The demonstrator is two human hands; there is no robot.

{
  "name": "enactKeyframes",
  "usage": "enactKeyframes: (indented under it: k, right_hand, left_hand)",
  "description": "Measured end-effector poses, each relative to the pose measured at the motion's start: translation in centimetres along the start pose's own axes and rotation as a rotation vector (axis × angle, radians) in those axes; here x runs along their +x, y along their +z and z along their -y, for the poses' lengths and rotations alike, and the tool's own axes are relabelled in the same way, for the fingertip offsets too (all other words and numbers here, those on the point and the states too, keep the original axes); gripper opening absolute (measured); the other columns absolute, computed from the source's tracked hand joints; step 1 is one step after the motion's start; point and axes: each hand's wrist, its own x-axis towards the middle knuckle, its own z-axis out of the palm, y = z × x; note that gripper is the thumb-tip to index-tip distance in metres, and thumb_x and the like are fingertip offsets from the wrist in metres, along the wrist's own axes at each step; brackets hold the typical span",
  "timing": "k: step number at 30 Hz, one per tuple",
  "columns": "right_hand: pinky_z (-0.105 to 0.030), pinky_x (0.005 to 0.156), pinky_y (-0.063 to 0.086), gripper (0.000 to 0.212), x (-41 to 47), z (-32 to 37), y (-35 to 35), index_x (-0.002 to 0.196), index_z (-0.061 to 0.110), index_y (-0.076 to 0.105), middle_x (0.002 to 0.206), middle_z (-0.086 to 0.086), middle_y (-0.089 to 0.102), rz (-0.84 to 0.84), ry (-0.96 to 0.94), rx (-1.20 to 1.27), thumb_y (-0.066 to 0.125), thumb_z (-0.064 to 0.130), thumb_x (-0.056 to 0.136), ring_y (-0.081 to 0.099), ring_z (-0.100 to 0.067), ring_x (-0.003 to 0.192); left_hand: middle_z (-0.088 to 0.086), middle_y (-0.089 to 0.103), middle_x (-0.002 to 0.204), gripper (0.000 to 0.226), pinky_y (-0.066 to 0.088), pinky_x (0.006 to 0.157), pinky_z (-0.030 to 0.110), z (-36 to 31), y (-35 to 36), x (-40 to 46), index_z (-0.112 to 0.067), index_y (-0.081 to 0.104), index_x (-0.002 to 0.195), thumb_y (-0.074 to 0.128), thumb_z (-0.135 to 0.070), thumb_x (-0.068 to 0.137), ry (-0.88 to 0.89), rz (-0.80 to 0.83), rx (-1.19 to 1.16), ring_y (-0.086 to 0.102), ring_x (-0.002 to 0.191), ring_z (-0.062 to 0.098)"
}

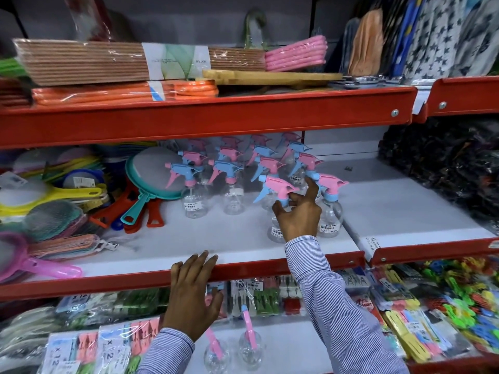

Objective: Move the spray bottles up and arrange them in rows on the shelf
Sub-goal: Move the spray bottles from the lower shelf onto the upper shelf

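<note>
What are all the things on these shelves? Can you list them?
spray bottles on middle shelf: about a dozen, clear with pink-and-blue tops, in rows
spray bottles on bottom shelf: two, clear, pink parts
round strainers: many, mixed colours, middle shelf left
wrapped hanger bundles: several, brown, orange, pink, top shelf
wooden board: one, tan, top shelf
clip packs: many, bright colours, bottom shelf
shelf edges: red
left hand: open, resting on middle shelf edge
right hand: fingers around a pink-topped bottle

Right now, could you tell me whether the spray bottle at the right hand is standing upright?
Upright: the spray bottle stands base down on the shelf, pink head on top.
</note>
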Motion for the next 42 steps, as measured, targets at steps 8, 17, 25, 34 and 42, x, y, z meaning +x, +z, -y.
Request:
enactKeyframes:
  k: [8,17,25,34,42]
  right_hand:
    - [-0.037,0.090,0.054,0.069,-0.3,-0.1,0.1,0.130,0.017,0.039,0.101,-0.013,0.076,-0.017,-0.053,-0.011,0.076,0.008,0.073,0.071,-0.031,0.092]
    - [-0.039,0.082,0.059,0.062,-2.6,-0.9,-2.9,0.125,0.022,0.044,0.108,-0.010,0.072,-0.067,-0.197,-0.076,0.077,0.015,0.074,0.070,-0.025,0.093]
    - [-0.031,0.061,0.058,0.029,-13.3,-9.9,-3.9,0.100,0.019,0.058,0.083,-0.002,0.070,0.168,-0.090,-0.182,0.073,0.014,0.076,0.064,-0.014,0.063]
    - [-0.030,0.090,0.051,0.063,-19.2,-16.5,3.5,0.116,0.016,0.063,0.115,-0.006,0.069,0.770,0.297,-0.536,0.079,0.049,0.066,0.065,-0.026,0.107]
    - [-0.032,0.069,0.058,0.022,-18.3,-13.0,2.9,0.082,0.016,0.070,0.080,-0.005,0.072,0.711,0.223,-0.558,0.074,0.025,0.062,0.066,-0.023,0.071]
  left_hand:
    - [-0.001,0.048,0.147,0.069,0.021,0.115,0.050,0.0,-0.1,0.0,-0.029,0.041,0.141,0.060,-0.041,0.075,-0.007,0.016,0.007,0.040,0.135,0.022]
    - [0.002,0.048,0.147,0.071,0.022,0.113,0.046,-0.1,-0.5,0.0,-0.024,0.042,0.142,0.061,-0.039,0.076,0.036,-0.014,0.029,0.042,0.134,0.026]
    - [0.011,0.047,0.148,0.075,0.021,0.115,0.045,2.7,-2.6,-0.7,-0.017,0.044,0.142,0.057,-0.045,0.073,-0.028,-0.053,0.134,0.039,0.136,0.033]
    - [0.007,0.045,0.149,0.075,0.014,0.118,0.047,2.9,-2.7,-1.2,-0.022,0.039,0.144,0.061,-0.044,0.076,-0.070,-0.010,0.084,0.034,0.138,0.030]
    - [0.003,0.045,0.149,0.077,0.020,0.118,0.047,3.5,-2.8,-1.3,-0.024,0.038,0.145,0.068,-0.039,0.076,-0.035,0.006,0.071,0.037,0.136,0.026]
